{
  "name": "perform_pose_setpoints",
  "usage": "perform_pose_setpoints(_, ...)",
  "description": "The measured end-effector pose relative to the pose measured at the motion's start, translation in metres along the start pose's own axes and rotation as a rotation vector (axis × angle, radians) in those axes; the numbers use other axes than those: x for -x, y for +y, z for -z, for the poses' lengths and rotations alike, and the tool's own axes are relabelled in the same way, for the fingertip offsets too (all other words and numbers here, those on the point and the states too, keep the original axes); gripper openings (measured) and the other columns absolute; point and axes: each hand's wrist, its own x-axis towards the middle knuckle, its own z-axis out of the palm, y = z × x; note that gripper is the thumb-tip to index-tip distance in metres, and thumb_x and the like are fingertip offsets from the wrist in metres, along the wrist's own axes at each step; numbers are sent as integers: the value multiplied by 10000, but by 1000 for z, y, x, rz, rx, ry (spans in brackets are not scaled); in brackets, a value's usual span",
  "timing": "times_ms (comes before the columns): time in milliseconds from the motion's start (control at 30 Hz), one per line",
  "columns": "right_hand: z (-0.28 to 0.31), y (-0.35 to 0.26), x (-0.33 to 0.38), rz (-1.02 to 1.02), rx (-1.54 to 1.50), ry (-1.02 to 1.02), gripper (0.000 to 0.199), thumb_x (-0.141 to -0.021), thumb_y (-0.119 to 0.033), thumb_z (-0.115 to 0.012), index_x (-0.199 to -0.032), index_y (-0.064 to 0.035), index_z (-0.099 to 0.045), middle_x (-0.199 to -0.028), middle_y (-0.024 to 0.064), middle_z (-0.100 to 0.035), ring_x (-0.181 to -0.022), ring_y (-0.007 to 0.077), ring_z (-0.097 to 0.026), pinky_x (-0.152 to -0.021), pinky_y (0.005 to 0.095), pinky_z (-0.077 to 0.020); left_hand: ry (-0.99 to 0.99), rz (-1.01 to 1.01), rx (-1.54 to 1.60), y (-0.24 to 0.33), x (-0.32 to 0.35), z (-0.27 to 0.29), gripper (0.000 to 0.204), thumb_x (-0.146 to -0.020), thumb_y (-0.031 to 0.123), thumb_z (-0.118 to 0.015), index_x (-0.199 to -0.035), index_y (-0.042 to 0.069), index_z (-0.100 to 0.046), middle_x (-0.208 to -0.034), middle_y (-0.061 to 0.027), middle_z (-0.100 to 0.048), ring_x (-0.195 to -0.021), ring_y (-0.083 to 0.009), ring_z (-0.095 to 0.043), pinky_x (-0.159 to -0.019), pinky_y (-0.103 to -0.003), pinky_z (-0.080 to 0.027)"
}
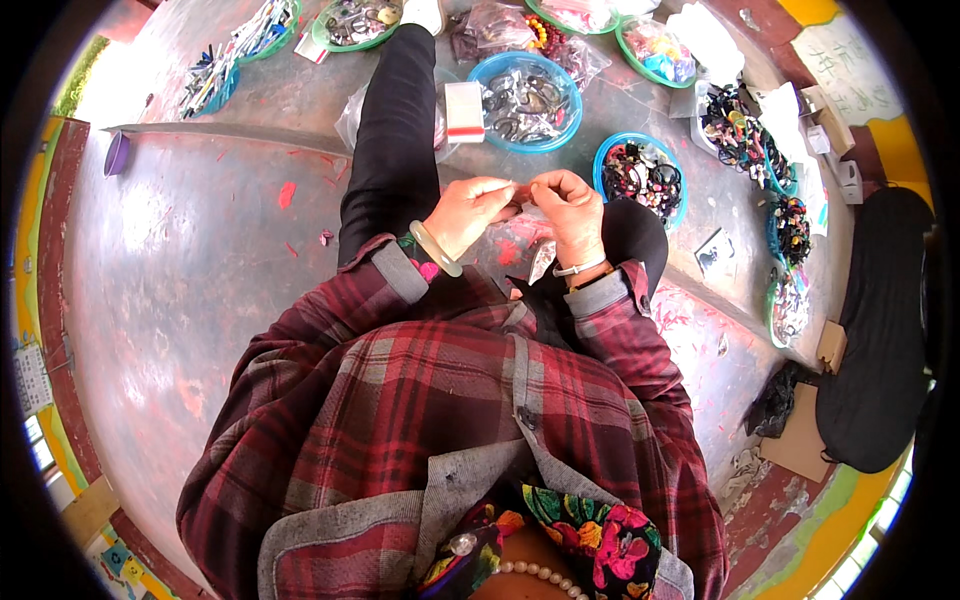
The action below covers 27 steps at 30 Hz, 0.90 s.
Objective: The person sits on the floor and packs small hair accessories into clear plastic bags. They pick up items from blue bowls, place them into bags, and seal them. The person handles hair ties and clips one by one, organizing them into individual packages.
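Note:
My left hand (468,214) and my right hand (570,213) meet in front of me, above the gap between my knees. Thumb and fingers are pinched on both. Something small and thin lies between the fingertips, too small to name; parts of it are hidden by the fingers. A pale bangle (436,249) circles my left wrist, and a thinner bracelet (580,268) my right. Just beyond the hands stands a blue basket (572,120) of small dark and shiny pieces. Nearer my right hand is another blue basket (600,172) with mixed dark and coloured trinkets.
A white and red box (464,108) leans by the first basket. Green baskets (640,68) and plastic bags (490,28) line the far side. More filled baskets (776,235) stand at right, near a long black cushion (880,330). A purple cup (117,153) sits far left.

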Motion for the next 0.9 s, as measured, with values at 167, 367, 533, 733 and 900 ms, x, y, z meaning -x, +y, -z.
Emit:
perform_pose_setpoints(167, 8, -20, 2, -31, -198, 14, 27, -766, 14, -596, -761, -1, -618, -720, 20, -611, -654, 77, -539, -628, 211, -433, -28, 60, 296, 12, 4, 2, 280, -915, 104, -440, -1100, -97, -503, -1100, -183, -554, -1007, -234, -559, -899, -335, -449)
perform_pose_setpoints(367, 57, -48, 10, 189, -267, 108, 41, -782, 21, -572, -780, 4, -609, -765, 55, -613, -697, 118, -547, -677, 237, -425, -14, 39, 402, 11, 3, 11, 277, -915, 107, -438, -1093, -96, -502, -1054, -196, -563, -967, -247, -570, -875, -330, -461)
perform_pose_setpoints(533, 150, -46, 37, 206, -394, 192, 32, -799, -18, -576, -793, -14, -608, -731, 60, -584, -677, 145, -529, -671, 261, -422, -24, 30, 351, 7, 3, 12, 279, -915, 118, -443, -1082, -97, -505, -1040, -189, -566, -977, -248, -562, -873, -331, -460)
perform_pose_setpoints(733, 311, 103, 102, -339, 1189, 308, 106, -813, -121, -565, -838, -36, -622, -826, 97, -619, -784, 181, -573, -686, 316, -450, -6, 57, 318, 2, 3, 10, 250, -912, 112, -440, -1046, -79, -532, -1044, -181, -575, -987, -247, -568, -869, -341, -467)
perform_pose_setpoints(900, 370, 173, 178, -1021, 1917, -512, 213, -798, -171, -553, -932, -34, -645, -953, 127, -637, -927, 233, -604, -761, 354, -479, -39, 70, 292, 1, 0, 7, 258, -916, 110, -434, -1069, -81, -515, -1042, -181, -573, -987, -239, -565, -868, -334, -465)
